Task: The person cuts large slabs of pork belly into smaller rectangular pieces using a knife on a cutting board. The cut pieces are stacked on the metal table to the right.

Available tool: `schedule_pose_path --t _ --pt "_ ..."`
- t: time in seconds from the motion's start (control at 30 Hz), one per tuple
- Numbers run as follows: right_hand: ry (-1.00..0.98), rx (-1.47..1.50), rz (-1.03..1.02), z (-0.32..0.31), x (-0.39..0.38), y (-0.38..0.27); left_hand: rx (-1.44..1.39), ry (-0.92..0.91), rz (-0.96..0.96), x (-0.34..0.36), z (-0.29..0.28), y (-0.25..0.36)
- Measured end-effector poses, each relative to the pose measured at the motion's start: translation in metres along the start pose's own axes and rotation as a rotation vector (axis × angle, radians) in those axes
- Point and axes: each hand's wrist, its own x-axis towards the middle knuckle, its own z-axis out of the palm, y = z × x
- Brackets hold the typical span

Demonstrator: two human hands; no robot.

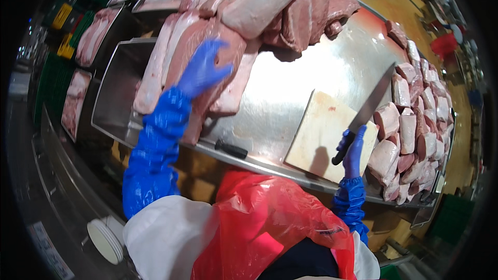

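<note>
My left hand (206, 70), in a blue glove, is over a long pork loin (193, 46) at the left of the metal table. Its thumb and fingers are spread apart; whether they touch the meat I cannot tell. In my right hand (355, 153) is the dark handle of a large knife (372, 99), its broad blade pointing up and to the right. Below the knife lies a white cutting board (324, 124) with a small reddish scrap on it. More whole loins (264, 2) are heaped at the far left and middle.
Cut pork chunks (407, 124) are piled along the right side of the metal table (270, 91). A black-handled tool (231, 149) rests by the near edge. Metal bins (122, 80) stand at the left, some holding meat, beside green crates (52, 91).
</note>
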Motion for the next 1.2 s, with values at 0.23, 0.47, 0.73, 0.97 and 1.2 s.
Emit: schedule_pose_path --t 0.23,0.47,0.73,0.97,1.2 --pt "-0.146 -0.012 0.157 0.106 -0.017 0.008 -0.426 -0.182 -0.348 0.223 -0.002 -0.108" --pt "-0.303 0.144 -0.300 0.209 0.138 -0.037 -1.019 0.010 -0.406 0.148 0.139 -0.079" --pt "-0.683 -0.104 -0.154 0.200 0.148 -0.031 -1.468 -0.419 -0.969 0.001 0.185 0.053" --pt "-0.811 -0.530 -0.113 0.065 0.065 -0.063 -1.623 -0.699 -1.017 -0.084 0.260 0.163" --pt "-0.283 -0.781 -0.301 -0.068 0.084 -0.035 -1.293 -0.986 -0.960 -0.092 0.375 0.248"
